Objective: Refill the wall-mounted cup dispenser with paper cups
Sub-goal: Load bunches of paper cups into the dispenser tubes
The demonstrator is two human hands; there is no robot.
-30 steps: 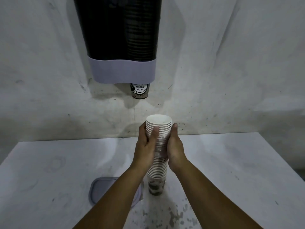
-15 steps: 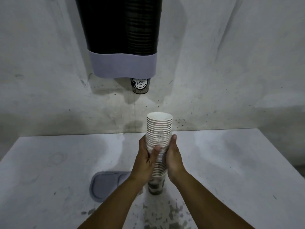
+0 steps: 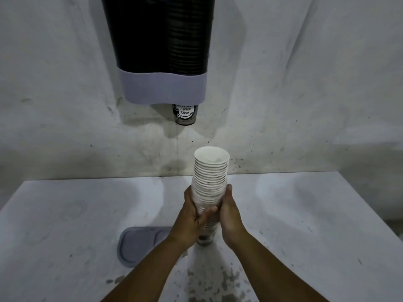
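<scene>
A tall stack of white paper cups (image 3: 210, 177) in a clear plastic sleeve stands upright, its base at the white table (image 3: 305, 214). My left hand (image 3: 193, 213) grips the stack's lower half from the left, thumb across the front. My right hand (image 3: 230, 212) holds it from the right. On the wall above hangs the cup dispenser (image 3: 162, 49), a dark translucent tube with a pale grey collar. Stacked cups show inside it. One printed cup (image 3: 185, 114) pokes out of its bottom.
A grey flat lid (image 3: 139, 244) lies on the table left of my left forearm. Dark specks stain the table's near edge and the wall. The wall closes the table's far side; the table's right edge falls off at the far right.
Both hands have slid down the stack from near its top to its lower half. The stack has stayed upright in the same place.
</scene>
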